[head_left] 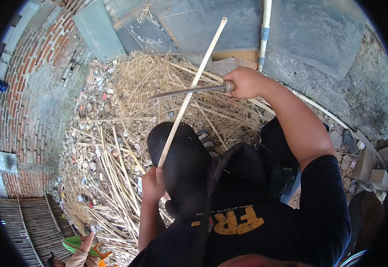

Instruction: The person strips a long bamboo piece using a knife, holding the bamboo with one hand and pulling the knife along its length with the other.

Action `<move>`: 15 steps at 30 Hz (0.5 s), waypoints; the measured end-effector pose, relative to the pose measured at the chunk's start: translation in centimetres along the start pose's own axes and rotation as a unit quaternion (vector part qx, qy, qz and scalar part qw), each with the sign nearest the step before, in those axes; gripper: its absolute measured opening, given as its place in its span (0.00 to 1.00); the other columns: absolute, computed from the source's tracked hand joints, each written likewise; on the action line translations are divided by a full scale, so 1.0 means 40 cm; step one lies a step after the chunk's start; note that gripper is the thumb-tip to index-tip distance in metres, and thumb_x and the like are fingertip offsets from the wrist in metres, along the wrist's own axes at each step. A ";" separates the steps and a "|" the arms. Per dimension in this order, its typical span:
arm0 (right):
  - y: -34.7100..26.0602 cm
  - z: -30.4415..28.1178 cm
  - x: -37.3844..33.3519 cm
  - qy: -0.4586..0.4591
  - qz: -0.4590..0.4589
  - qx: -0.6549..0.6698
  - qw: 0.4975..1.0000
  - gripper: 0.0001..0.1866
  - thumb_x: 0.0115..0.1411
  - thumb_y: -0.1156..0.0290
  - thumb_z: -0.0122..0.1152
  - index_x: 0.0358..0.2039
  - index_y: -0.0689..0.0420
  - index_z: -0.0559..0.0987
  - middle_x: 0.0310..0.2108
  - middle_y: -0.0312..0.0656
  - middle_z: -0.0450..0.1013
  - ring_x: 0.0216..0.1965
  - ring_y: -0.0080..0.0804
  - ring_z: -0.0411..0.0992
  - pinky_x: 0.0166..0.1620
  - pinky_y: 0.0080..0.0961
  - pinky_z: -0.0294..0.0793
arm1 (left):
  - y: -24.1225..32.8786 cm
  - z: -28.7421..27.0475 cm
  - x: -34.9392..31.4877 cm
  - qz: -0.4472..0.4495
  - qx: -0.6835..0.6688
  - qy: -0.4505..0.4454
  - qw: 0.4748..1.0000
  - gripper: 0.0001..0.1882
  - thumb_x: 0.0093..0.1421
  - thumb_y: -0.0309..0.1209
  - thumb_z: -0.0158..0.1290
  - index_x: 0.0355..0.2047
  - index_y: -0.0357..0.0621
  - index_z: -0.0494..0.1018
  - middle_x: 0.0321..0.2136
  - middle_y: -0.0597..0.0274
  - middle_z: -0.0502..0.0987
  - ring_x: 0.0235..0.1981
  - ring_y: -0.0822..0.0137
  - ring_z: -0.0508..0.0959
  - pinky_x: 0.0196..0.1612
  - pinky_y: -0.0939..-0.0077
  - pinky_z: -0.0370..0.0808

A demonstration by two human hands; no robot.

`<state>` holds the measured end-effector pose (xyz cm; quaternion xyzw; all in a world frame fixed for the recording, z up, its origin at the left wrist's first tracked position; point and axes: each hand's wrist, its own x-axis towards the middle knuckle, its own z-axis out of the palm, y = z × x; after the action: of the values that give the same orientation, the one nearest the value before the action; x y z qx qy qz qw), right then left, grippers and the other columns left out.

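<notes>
My left hand [153, 183] is closed around the lower end of a long pale bamboo strip [174, 129], beside my dark-clad knee [167, 133]. The strip slants up and away to the right, its far end free in the air. In my right hand [247, 83] is the short handle of a long-bladed knife [171, 94], gripped in a fist. Pointing left, the blade crosses the strip around its middle; whether its edge bites into the strip I cannot tell. Beneath them lies a heap of thin, curly bamboo shavings [140, 84].
Many split bamboo strips [118, 182] lie on rubble-strewn ground to the left. A brick wall [29, 98] runs along the left side. Grey boards [309, 35] and a white pipe [265, 26] stand ahead. Another person [80, 253] is at the lower left, near a bamboo-slat panel [29, 227].
</notes>
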<state>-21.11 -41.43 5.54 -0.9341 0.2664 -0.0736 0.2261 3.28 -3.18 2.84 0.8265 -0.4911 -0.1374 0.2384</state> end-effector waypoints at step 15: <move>-0.064 0.041 0.042 -0.076 -0.006 0.021 0.997 0.13 0.47 0.68 0.65 0.34 0.58 0.79 0.27 0.52 0.76 0.36 0.54 0.76 0.41 0.47 0.75 | 0.012 -0.006 0.004 -0.024 0.002 0.008 1.000 0.26 0.72 0.46 0.42 0.24 0.38 0.67 0.14 0.45 0.71 0.18 0.42 0.74 0.22 0.56 0.67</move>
<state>-18.08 -39.77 5.28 -0.9335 0.2417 -0.0092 0.2648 3.10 -3.46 3.32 0.8398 -0.4692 -0.1355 0.2373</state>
